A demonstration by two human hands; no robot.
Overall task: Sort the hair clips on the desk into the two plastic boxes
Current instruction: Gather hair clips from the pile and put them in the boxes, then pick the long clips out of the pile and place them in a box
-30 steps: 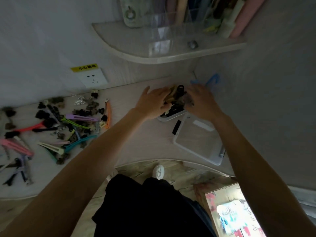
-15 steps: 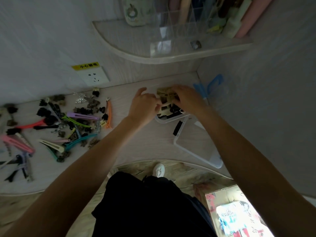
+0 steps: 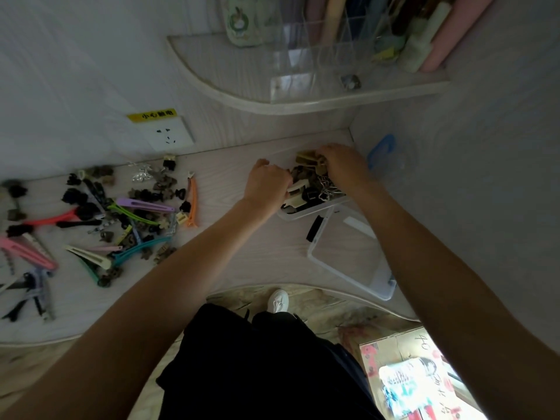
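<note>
A clear plastic box (image 3: 306, 214) at the back right of the desk holds several dark, beige and metal claw clips. My left hand (image 3: 267, 182) curls at the box's left edge, its fingers down among the clips. My right hand (image 3: 342, 165) reaches over the far side and pinches an olive claw clip (image 3: 307, 157). In front of it lies a second clear box (image 3: 348, 269) with nothing visible inside it. A black clip (image 3: 314, 228) lies against its left rim. A big pile of loose hair clips (image 3: 100, 225) covers the left of the desk.
An orange clip (image 3: 192, 204) lies at the pile's right edge. A wall socket (image 3: 169, 135) sits behind the pile. A blue lid (image 3: 382, 150) leans at the right wall. A curved shelf (image 3: 303, 98) with a clear organiser hangs above. A cardboard box (image 3: 403, 371) stands on the floor.
Both hands have stayed over the filled box, which now shows more clips between them. The right hand has shifted to the far side with the olive clip; the view has tilted slightly.
</note>
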